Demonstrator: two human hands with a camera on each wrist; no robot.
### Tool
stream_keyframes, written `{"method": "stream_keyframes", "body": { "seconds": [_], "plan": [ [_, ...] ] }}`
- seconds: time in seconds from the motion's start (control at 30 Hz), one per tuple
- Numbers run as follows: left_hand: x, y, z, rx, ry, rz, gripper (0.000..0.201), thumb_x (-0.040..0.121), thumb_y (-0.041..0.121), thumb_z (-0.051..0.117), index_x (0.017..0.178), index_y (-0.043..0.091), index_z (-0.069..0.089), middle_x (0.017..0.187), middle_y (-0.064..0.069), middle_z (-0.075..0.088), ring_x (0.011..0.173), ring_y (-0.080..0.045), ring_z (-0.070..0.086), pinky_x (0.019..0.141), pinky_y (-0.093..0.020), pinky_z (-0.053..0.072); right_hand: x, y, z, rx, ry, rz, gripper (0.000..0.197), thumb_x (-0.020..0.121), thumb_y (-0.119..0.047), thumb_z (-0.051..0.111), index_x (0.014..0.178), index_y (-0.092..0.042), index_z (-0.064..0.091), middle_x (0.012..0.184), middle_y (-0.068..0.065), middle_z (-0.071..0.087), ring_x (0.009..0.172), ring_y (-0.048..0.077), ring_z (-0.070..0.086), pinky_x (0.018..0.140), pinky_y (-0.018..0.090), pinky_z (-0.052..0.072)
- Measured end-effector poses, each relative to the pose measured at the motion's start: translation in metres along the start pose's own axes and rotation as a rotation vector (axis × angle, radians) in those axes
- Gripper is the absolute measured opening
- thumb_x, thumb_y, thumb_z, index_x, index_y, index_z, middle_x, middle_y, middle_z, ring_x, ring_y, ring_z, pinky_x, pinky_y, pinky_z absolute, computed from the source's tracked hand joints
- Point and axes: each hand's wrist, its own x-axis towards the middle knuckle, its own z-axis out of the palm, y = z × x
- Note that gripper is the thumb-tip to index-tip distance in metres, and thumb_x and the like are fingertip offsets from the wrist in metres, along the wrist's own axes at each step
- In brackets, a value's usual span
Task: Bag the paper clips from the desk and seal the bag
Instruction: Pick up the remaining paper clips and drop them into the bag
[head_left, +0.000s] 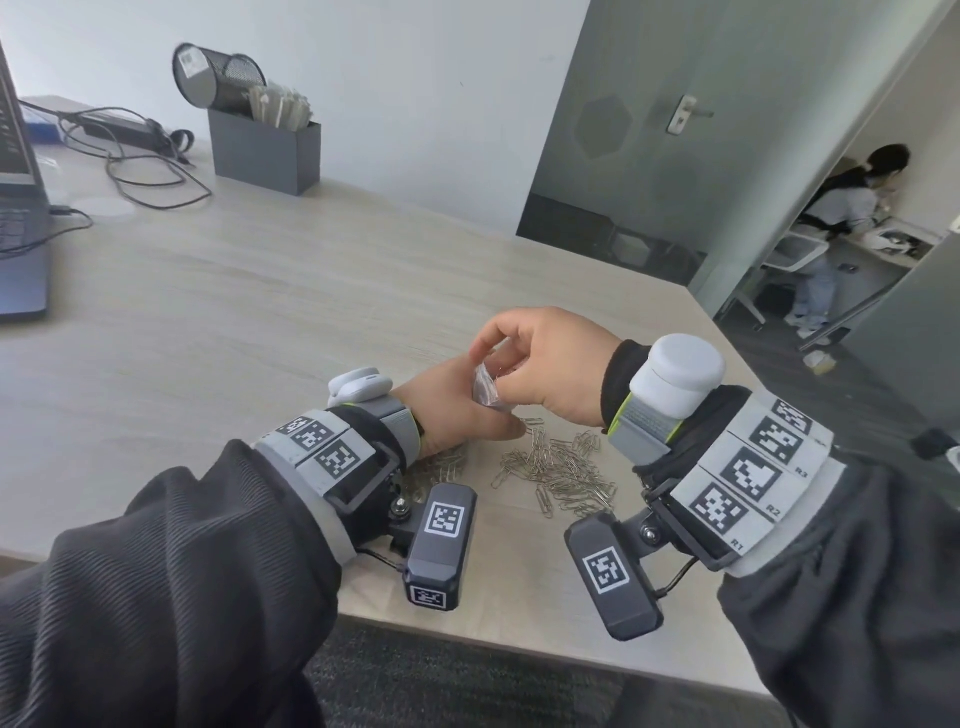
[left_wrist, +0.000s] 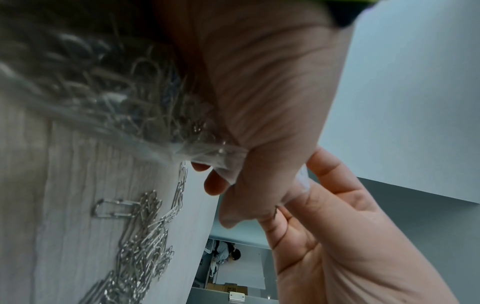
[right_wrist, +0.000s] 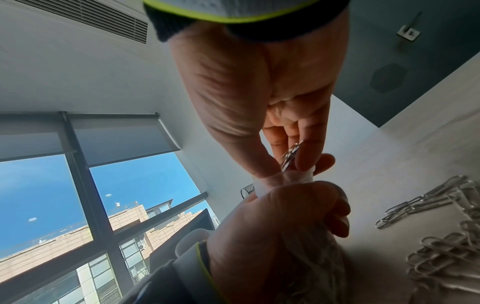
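Note:
A small clear plastic bag (head_left: 485, 387) with several paper clips inside is held upright just above the desk by my left hand (head_left: 457, 410), whose fingers curl round it. The bag (left_wrist: 155, 115) fills the left wrist view, bulging with clips. My right hand (head_left: 524, 358) is directly over the bag's mouth (right_wrist: 275, 181) and pinches a few paper clips (right_wrist: 289, 157) between thumb and fingers, their tips at the opening. A loose pile of silver paper clips (head_left: 556, 470) lies on the desk (head_left: 260, 312) below both hands; the same pile (right_wrist: 441, 236) shows in the right wrist view.
More clips (head_left: 441, 467) lie under my left wrist. A laptop (head_left: 21, 218) with cables stands at far left, a grey box (head_left: 262, 150) and a mesh pen cup (head_left: 218, 78) at the back. The desk's right edge runs close to my right wrist. A person (head_left: 836, 218) sits beyond the doorway.

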Motion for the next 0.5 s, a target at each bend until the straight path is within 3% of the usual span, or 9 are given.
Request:
{"method": "stream_keyframes", "body": {
  "seconds": [0.1, 0.2, 0.33, 0.43, 0.5],
  "plan": [
    [-0.001, 0.002, 0.000, -0.011, 0.002, 0.001, 0.044, 0.062, 0.041, 0.079, 0.103, 0.037, 0.062, 0.103, 0.008, 0.074, 0.098, -0.012, 0.070, 0.091, -0.034, 0.055, -0.001, 0.001, 0.000, 0.027, 0.021, -0.007, 0.027, 0.073, -0.004, 0.067, 0.091, -0.024, 0.070, 0.086, -0.005, 0.073, 0.079, 0.018, 0.070, 0.080, 0.044, 0.058],
    [-0.001, 0.002, 0.000, -0.037, -0.009, 0.009, 0.039, 0.062, 0.040, 0.079, 0.098, 0.039, 0.061, 0.096, 0.014, 0.071, 0.091, -0.006, 0.067, 0.085, -0.029, 0.050, -0.002, 0.003, -0.001, 0.088, 0.047, -0.033, 0.028, 0.076, 0.003, 0.062, 0.088, -0.022, 0.069, 0.082, -0.006, 0.072, 0.077, 0.014, 0.068, 0.081, 0.039, 0.059],
    [0.001, -0.003, 0.001, -0.100, 0.006, 0.016, 0.043, 0.058, 0.045, 0.081, 0.095, 0.036, 0.061, 0.083, 0.016, 0.065, 0.081, -0.010, 0.062, 0.082, -0.037, 0.050, -0.005, 0.008, -0.005, 0.213, 0.076, -0.029, 0.026, 0.082, 0.006, 0.057, 0.081, -0.018, 0.067, 0.083, 0.005, 0.073, 0.081, 0.019, 0.071, 0.074, 0.033, 0.060],
    [0.003, -0.007, -0.001, -0.089, 0.060, -0.027, 0.050, 0.054, 0.054, 0.078, 0.100, 0.040, 0.064, 0.091, 0.006, 0.069, 0.077, -0.016, 0.068, 0.086, -0.043, 0.058, -0.011, 0.022, -0.016, 0.200, 0.168, 0.018, 0.021, 0.085, 0.000, 0.056, 0.081, -0.017, 0.067, 0.082, 0.006, 0.073, 0.074, 0.014, 0.069, 0.071, 0.037, 0.058],
    [0.003, -0.007, -0.002, -0.115, 0.083, -0.035, 0.048, 0.056, 0.051, 0.077, 0.102, 0.041, 0.067, 0.093, -0.003, 0.074, 0.076, -0.024, 0.074, 0.091, -0.049, 0.059, -0.018, 0.038, -0.023, 0.116, 0.204, 0.097, 0.019, 0.086, -0.005, 0.054, 0.082, -0.018, 0.067, 0.080, 0.002, 0.073, 0.067, 0.012, 0.066, 0.066, 0.037, 0.057]
  ]
}}
